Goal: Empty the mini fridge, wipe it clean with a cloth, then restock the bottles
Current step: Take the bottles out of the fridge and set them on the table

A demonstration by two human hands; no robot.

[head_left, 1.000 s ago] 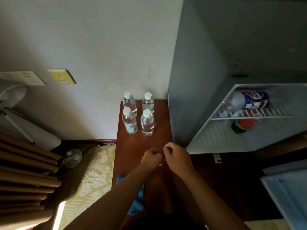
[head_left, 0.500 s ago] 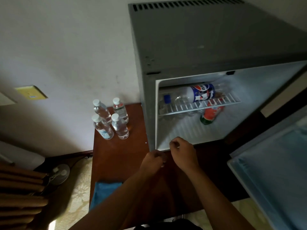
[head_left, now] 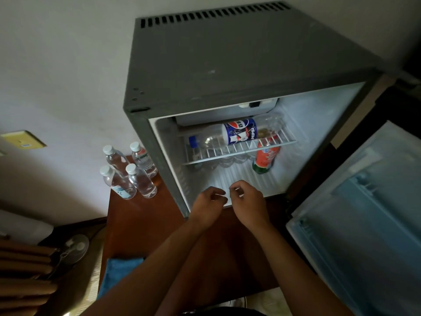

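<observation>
- The mini fridge [head_left: 239, 65] fills the upper middle of the frame, its door [head_left: 369, 215] swung open at the lower right.
- Inside, a Pepsi bottle [head_left: 230, 135] lies on its side on the wire shelf [head_left: 241, 151]; a red and green bottle [head_left: 265, 158] lies under it on the fridge floor, at centre right.
- Four water bottles [head_left: 129, 169] stand close together on the wooden surface [head_left: 145, 220] at centre left, just beside the fridge wall.
- The blue cloth [head_left: 118, 272] lies at the lower left, on the near end of the surface.
- The left hand [head_left: 208, 205] and right hand [head_left: 249, 202] hover side by side at the fridge mouth, centre frame; each grip is loosely curled and holds nothing.
- Judged stage: emptying is not finished, since two bottles are left inside.
- Risk: the Pepsi bottle, lying round on thin wires, could roll off the shelf front if nudged.
- Risk: a forearm swung left may topple the tightly grouped water bottles.
- Risk: a careless reach for the lower bottle could catch the shelf edge.
</observation>
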